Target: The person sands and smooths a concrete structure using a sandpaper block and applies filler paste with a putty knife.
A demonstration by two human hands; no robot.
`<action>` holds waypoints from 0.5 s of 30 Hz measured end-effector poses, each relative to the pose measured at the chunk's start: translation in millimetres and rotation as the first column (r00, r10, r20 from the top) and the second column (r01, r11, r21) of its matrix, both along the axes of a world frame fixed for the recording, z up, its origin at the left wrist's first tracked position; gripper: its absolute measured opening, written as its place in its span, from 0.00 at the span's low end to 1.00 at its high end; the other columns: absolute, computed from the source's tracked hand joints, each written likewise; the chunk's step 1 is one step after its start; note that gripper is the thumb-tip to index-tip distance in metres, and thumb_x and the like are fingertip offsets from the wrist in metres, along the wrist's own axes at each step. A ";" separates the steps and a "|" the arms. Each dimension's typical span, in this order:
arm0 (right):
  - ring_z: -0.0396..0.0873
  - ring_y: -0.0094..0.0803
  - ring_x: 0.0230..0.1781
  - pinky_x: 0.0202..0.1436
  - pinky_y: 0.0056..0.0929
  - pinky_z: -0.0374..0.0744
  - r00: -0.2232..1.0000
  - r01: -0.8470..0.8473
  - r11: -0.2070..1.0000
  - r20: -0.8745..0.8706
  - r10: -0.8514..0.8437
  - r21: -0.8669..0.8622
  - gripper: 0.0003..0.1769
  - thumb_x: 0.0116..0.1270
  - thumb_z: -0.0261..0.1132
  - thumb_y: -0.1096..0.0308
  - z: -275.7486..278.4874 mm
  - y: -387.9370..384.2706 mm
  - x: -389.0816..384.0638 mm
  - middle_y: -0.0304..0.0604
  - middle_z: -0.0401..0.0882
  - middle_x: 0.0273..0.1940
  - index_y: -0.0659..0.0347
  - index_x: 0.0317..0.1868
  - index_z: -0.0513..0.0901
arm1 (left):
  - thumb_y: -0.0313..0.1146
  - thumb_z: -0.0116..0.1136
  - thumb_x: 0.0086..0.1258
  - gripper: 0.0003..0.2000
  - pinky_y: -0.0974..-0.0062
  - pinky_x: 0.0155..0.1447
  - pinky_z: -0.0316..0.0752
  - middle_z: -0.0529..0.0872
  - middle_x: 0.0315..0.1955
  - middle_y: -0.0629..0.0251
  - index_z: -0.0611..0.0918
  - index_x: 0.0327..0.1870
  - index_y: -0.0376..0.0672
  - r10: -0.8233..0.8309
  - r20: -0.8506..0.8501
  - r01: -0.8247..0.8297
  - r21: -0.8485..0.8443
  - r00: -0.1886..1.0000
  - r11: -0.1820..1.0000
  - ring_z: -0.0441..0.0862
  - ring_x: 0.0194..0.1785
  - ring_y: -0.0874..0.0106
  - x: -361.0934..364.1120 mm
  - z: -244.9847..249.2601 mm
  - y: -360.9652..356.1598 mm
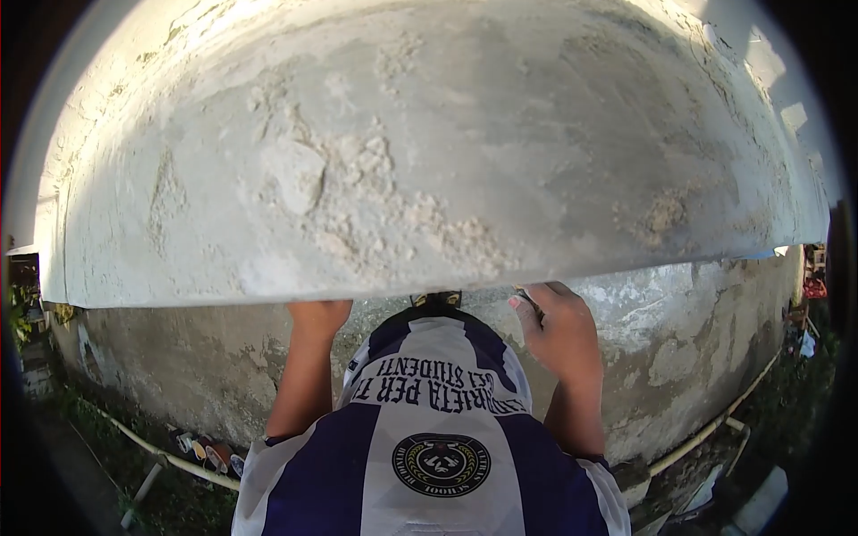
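A pale concrete slab (500, 116) spans the upper view, with crumbled mortar (371, 192) scattered over its surface. At the slab's near edge, left of my body, is my left hand (320, 313); the edge hides its fingers, so its grip cannot be seen. Right of my body, my right hand (561, 329) is close to the same edge, fingers curled in toward the thumb. Something small and dark shows between them, too unclear to name.
Below the slab stands a stained concrete wall (661, 357). Pale pipes (170, 460) run along its foot on both sides. Shoes (214, 454) lie at the lower left among plants. Loose pieces (760, 505) lie on the ground at the lower right.
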State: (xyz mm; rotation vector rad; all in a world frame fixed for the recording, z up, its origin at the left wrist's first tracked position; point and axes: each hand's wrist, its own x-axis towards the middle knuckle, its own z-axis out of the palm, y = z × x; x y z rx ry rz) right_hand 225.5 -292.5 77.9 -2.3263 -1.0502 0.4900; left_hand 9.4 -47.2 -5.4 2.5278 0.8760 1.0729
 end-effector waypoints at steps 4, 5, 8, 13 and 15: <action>0.84 0.54 0.36 0.39 0.48 0.79 0.999 -0.032 0.997 0.035 0.035 -0.065 0.14 0.68 0.71 0.65 3.7 22.6 -17.8 0.52 0.84 0.35 0.57 0.53 0.89 | 0.29 0.70 0.66 0.07 0.57 0.57 0.72 0.87 0.45 0.55 0.89 0.42 0.38 -0.035 0.023 0.033 0.065 0.999 0.997 0.80 0.50 0.53 3.0 20.1 -2.3; 0.84 0.54 0.36 0.39 0.48 0.79 0.998 -0.031 0.995 0.053 0.035 -0.091 0.14 0.69 0.70 0.65 9.4 26.6 -18.3 0.52 0.84 0.36 0.56 0.53 0.89 | 0.30 0.70 0.66 0.07 0.57 0.57 0.72 0.87 0.45 0.55 0.89 0.42 0.38 -0.011 -0.012 0.012 0.063 1.000 0.998 0.80 0.50 0.53 4.1 22.1 -4.2; 0.86 0.48 0.34 0.38 0.45 0.82 0.978 -0.054 0.994 0.194 0.072 -0.094 0.20 0.70 0.68 0.66 5.8 29.2 -6.5 0.48 0.85 0.35 0.43 0.61 0.87 | 0.32 0.71 0.67 0.09 0.59 0.57 0.70 0.87 0.45 0.55 0.89 0.44 0.37 0.055 -0.082 -0.050 0.069 0.995 0.996 0.79 0.50 0.54 4.5 25.5 -6.7; 0.87 0.45 0.36 0.40 0.43 0.83 0.937 -0.001 0.975 0.341 0.079 -0.222 0.21 0.67 0.68 0.68 22.4 1.1 31.1 0.48 0.87 0.36 0.40 0.59 0.90 | 0.34 0.72 0.68 0.11 0.60 0.55 0.69 0.84 0.40 0.57 0.90 0.46 0.37 0.125 -0.096 -0.121 0.053 0.987 0.991 0.78 0.47 0.57 14.3 32.7 -17.2; 0.87 0.45 0.37 0.41 0.43 0.83 0.907 0.037 0.965 0.415 0.077 -0.260 0.20 0.66 0.68 0.69 31.1 -23.0 63.6 0.47 0.86 0.35 0.42 0.57 0.91 | 0.34 0.72 0.68 0.11 0.60 0.54 0.68 0.83 0.38 0.58 0.90 0.46 0.37 0.091 -0.092 -0.084 0.077 0.992 0.993 0.77 0.46 0.58 19.1 35.3 -24.3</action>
